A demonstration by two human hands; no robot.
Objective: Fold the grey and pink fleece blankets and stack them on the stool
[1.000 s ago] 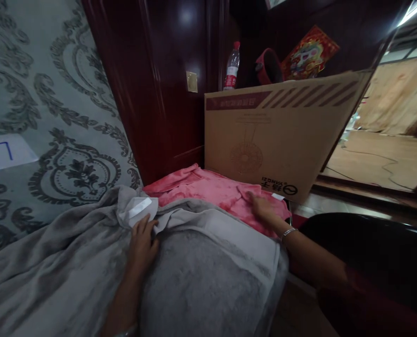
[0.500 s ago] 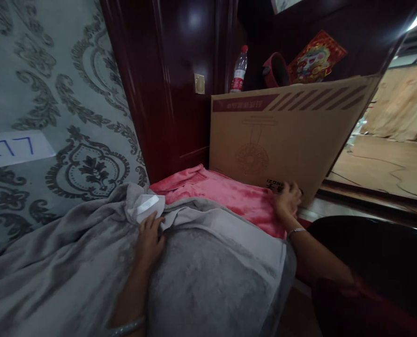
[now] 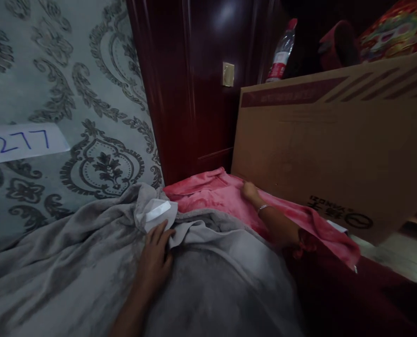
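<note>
My left hand [image 3: 156,252] lies flat, fingers apart, on a grey plush blanket [image 3: 71,267], just below its white label [image 3: 157,211]. My right hand [image 3: 249,191] reaches forward onto a pink plush cloth [image 3: 215,194] and touches it near the foot of a large cardboard box [image 3: 335,135]. A bracelet sits on that wrist. Whether the right fingers pinch the pink cloth is hidden by the hand's angle.
Patterned grey wallpaper [image 3: 89,93] with a paper slip reading 277 [image 3: 22,141] is on the left. A dark red wooden door [image 3: 201,84] stands behind. A water bottle [image 3: 282,51] and red items sit behind the box.
My right hand has moved left from the pink cloth's right edge at the box's lower corner to the cloth's middle. The view has shifted closer and to the right. My left hand stays on the grey blanket.
</note>
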